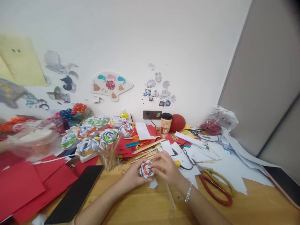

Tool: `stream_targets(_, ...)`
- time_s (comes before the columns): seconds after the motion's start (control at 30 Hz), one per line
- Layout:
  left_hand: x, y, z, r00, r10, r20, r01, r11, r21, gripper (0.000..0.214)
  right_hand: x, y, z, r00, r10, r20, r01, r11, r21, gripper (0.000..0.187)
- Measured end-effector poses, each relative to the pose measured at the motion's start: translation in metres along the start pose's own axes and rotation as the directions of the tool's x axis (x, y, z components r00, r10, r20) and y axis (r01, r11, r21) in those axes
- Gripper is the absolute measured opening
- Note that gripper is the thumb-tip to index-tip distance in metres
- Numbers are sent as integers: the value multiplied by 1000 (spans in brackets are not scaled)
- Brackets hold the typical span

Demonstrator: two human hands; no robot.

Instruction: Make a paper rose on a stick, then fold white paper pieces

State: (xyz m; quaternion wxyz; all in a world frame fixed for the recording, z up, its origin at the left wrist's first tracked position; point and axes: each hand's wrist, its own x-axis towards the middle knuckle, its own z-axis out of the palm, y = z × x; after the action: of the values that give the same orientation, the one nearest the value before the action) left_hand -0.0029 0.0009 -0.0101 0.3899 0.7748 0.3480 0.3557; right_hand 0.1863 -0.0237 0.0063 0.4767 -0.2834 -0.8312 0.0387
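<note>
Between my two hands, above the wooden table (138, 206), is a small paper flower (147, 169) with white and orange petals. My left hand (133, 175) wraps round its left side and holds it. The fingers of my right hand (166, 165) are bent and pinch at the flower's right edge; what lies between those fingertips is too small to tell. Just below the flower lies a little white paper scrap (153, 183). A thin pale stick (171, 197) lies beneath my right hand.
Finished paper flowers (109, 136) crowd the left back. Red paper sheets (21, 187) and a black board (75, 193) lie left. Scissors (217, 187) with red and yellow handles rest right, near white paper (225, 165). A lidded cup (166, 123) and red balloon (177, 123) stand behind.
</note>
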Motion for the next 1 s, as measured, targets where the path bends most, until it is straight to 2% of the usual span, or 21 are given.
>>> stream_targets(0.17, -1, 3, -1, 998, -16, -60, 16, 1000, 3, 49, -1, -4, 0, 979, -202, 2, 198, 961, -195, 19)
stream_targets(0.27, -1, 6, -3, 993, 6, -119, -3, 1000, 29, 46, -2, -5, 2, 971, -236, 39, 239, 938, -250, 28)
stream_targets(0.37, 1, 2, -5, 978, 32, -206, -26, 999, 32, 45, -3, -2, 4, 987, -152, 45, 158, 964, -214, 33)
stream_targets(0.47, 6, -8, -10, 943, 73, -324, -69, 997, 23, 47, -5, 6, 7, 1000, 25, -2, -25, 986, -162, 36)
stream_targets(0.57, 10, -17, -17, 900, 140, -412, -110, 989, 94, 47, -6, 12, 11, 987, 157, -18, -158, 977, -146, 34)
stream_targets(0.67, 13, -24, -23, 891, 127, -437, -85, 990, 115, 54, -6, 14, 15, 978, 210, 15, -205, 966, -155, 33)
stream_targets(0.8, 15, -35, -25, 901, 76, -427, -80, 997, 6, 58, -6, 11, 21, 964, 261, 41, -252, 955, -155, 37)
stream_targets(1.0, 16, -38, -25, 838, 184, -513, -164, 983, 85, 48, -12, 15, 32, 943, 329, 55, -320, 938, -132, 37)
